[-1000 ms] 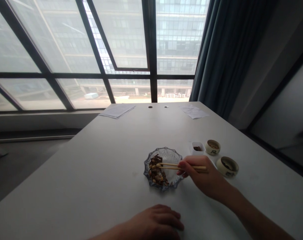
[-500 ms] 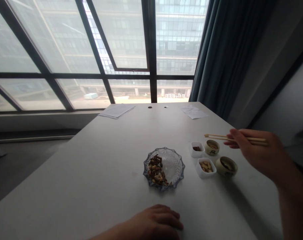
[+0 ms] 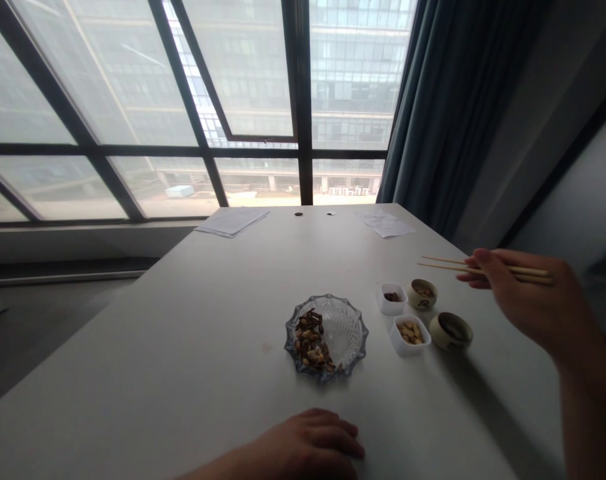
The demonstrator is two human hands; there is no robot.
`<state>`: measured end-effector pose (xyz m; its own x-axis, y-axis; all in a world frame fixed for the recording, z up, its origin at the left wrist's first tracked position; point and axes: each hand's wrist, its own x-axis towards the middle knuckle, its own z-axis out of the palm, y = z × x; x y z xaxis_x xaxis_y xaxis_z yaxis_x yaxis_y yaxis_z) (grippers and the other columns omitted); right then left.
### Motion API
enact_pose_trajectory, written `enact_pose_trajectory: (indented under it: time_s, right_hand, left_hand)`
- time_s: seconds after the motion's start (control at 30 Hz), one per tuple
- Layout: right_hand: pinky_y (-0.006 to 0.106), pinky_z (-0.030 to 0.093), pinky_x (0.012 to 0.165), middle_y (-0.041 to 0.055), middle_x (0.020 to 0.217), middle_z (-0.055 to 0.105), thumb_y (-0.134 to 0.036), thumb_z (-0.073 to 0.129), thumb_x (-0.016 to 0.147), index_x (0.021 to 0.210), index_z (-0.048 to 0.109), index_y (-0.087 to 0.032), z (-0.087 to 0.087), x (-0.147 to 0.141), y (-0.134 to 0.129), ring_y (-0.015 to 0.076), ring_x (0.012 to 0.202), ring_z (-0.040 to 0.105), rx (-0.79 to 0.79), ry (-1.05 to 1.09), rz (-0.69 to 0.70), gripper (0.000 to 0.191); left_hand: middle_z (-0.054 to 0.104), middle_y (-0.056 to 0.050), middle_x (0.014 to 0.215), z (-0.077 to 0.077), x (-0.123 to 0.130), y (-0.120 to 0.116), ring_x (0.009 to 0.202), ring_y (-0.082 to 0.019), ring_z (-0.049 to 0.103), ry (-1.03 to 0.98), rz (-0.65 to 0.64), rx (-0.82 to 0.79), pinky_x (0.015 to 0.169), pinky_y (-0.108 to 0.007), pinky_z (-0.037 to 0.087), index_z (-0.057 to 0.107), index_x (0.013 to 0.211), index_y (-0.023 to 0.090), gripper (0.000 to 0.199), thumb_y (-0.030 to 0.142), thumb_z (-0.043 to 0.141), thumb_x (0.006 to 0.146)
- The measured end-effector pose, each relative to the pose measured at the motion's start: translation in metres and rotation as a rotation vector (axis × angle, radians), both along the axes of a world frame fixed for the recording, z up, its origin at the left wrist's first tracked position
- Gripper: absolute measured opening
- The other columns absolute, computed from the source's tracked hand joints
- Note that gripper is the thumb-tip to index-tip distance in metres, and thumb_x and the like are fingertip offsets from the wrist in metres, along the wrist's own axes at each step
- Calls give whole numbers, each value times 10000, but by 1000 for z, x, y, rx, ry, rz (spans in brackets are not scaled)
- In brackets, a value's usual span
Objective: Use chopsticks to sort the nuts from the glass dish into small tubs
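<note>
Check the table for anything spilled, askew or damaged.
No spilled food or breakage shows. The far-right papers look askew, fanned unevenly, and a faint smudge marks the tabletop left of the glass bowl; its cause is unclear.

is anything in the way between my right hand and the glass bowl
Yes, two white tubs and two beige cups stand between your right hand and the glass bowl. The chopsticks seem raised above them, so a high path looks clear.
</note>
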<state>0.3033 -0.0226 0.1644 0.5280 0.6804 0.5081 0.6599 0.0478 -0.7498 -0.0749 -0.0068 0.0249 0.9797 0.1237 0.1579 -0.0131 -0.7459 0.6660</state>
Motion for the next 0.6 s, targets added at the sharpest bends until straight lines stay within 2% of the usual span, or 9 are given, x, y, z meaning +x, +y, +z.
enact_pose_trajectory:
  time_s: [0.13, 0.27, 0.33, 0.43, 0.6]
  right_hand:
    - [445, 652, 704, 94, 877, 816, -633, 693, 925, 959, 782, -224, 5, -14, -3, 314, 774, 804, 9, 36, 17, 419]
    - [411, 623, 696, 91, 862, 809, -602, 667, 956, 929, 788, -213, 7, -33, -5, 297, 759, 794, -8, -27, 34, 409]
    - [386, 603, 703, 84, 855, 804, -573, 647, 980, 903, 788, -209, 6, -45, -5, 279, 763, 786, -11, -59, 88, 398]
    - [344, 568, 703, 72, 853, 792, -526, 601, 1024, 871, 781, -208, 1, -68, -4, 246, 781, 766, -55, -64, 272, 396]
    - [305, 517, 704, 49, 834, 758, -475, 539, 1071, 864, 769, -206, -17, -103, 1, 193, 761, 714, -178, -21, 668, 410]
  left_hand:
    - [716, -94, 1355, 2, 0, 0, 1384, -248, 599, 7, 5, 0, 1205, -364, 436, 683, 1233, 247, 231, 267, 543, 1050]
    - [722, -81, 1347, 5, 0, -1, 1381, -236, 603, 5, 15, 3, 1202, -332, 437, 687, 1203, 251, 205, 239, 561, 1043]
    - [720, -82, 1351, 6, 0, -1, 1382, -234, 603, 7, 15, -1, 1201, -330, 437, 685, 1198, 249, 202, 228, 559, 1042]
    - [715, -87, 1367, -2, 0, 1, 1378, -238, 605, 1, 9, 6, 1197, -341, 440, 679, 1206, 244, 203, 240, 550, 1048]
    - [717, -79, 1369, -30, -1, 6, 1366, -222, 616, -101, -26, 68, 1206, -321, 413, 626, 1274, 236, 241, 292, 585, 1043]
